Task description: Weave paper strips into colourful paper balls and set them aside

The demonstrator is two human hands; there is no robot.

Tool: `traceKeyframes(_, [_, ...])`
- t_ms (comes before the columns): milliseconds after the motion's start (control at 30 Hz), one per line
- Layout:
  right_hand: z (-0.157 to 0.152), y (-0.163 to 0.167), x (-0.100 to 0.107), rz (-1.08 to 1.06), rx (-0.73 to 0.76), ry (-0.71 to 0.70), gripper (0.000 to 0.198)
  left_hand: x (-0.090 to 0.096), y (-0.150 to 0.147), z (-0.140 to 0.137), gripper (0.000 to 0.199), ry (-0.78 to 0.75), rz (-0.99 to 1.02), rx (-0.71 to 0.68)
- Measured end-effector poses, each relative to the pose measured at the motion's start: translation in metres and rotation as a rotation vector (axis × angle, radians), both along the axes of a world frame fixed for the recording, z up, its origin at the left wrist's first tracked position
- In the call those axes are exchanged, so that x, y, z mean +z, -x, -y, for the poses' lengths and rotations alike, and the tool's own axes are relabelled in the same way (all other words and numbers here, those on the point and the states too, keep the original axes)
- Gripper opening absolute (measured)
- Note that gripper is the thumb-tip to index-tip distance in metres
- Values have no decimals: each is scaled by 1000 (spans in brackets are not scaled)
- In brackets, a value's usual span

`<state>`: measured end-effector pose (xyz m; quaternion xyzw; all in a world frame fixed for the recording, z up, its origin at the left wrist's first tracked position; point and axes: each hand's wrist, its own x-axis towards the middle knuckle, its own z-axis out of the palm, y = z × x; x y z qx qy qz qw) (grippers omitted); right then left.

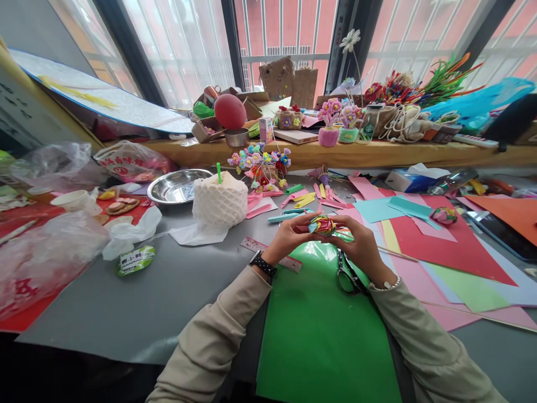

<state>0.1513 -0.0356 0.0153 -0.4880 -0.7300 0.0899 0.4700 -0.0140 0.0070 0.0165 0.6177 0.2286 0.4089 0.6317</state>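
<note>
Between my two hands, above the green sheet point(327, 341), is a small ball of folded coloured paper point(322, 225) in red, yellow and blue. My left hand point(289, 238) pinches it from the left, a watch on that wrist. From the right, the fingers of my right hand point(359, 243) close on its other side. Black-handled scissors point(349, 277) lie on the green sheet below my right hand, their tips partly hidden. A pink ruler point(289, 262) lies under my left wrist. A similar folded paper ball point(443, 216) rests on the coloured sheets to the right.
A coconut with a green straw point(220, 201) and a metal dish point(178, 187) stand to the left. Paper strips point(304, 200) lie behind my hands, with paper flowers point(260, 162) nearby. Coloured sheets point(457, 246) and a phone point(501, 232) are at right; plastic bags point(54, 252) at left.
</note>
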Motion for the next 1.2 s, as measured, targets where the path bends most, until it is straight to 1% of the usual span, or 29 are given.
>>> traceKeyframes(100, [-3,-4,2,-14,31,43,37,-2,-1,-3,55,12,37,-1])
traceKeyframes(167, [-6,-13,4,-23,14,72,35,-4,-1,-7,56,50,91,46])
traceKeyframes(267, [-11,-34,5,-5,-170,106,26,-7,-2,-12,59,159,200,154])
traceKeyframes(333, [-15,-49,1,101,-298,169,22,-8,-1,-15,62,217,255,192])
traceKeyframes(367, [-17,-56,-1,168,-331,227,20,-8,-1,-16,62,231,267,198])
traceKeyframes(433, [-20,-66,-7,303,-327,374,15,-8,-1,-15,61,236,264,197])
traceKeyframes(500, [-23,-69,-12,405,-277,470,11,-7,-1,-14,57,223,226,189])
traceKeyframes(567, [-25,-68,-15,457,-244,514,7,-5,-1,-12,54,206,178,188])
traceKeyframes(633, [-27,-66,-17,468,-243,528,5,-4,-2,-10,52,190,135,188])
traceKeyframes(700, [-28,-64,-18,465,-254,528,6,-4,-2,-9,53,179,98,186])
traceKeyframes(767, [-28,-63,-16,432,-282,499,6,-6,-2,-10,55,167,64,184])
traceKeyframes(833, [-25,-61,-11,320,-325,411,8,-8,-3,-11,56,164,53,174])
traceKeyframes(900, [-20,-57,-3,142,-329,280,14,-12,-3,-12,59,178,62,149])
traceKeyframes(967, [-14,-50,5,22,-249,196,21,-17,-4,-14,63,202,64,121])
traceKeyframes(1033, [-8,-42,12,-32,-117,170,24,-20,-5,-14,65,214,53,103])
traceKeyframes(1100, [-5,-34,14,-11,16,155,24,-21,-5,-14,66,211,37,99])
traceKeyframes(1133, [-4,-30,15,18,58,147,23,-20,-5,-13,66,208,24,101])
traceKeyframes(1200, [-4,-24,13,68,93,134,20,-17,-5,-11,66,205,-28,106])
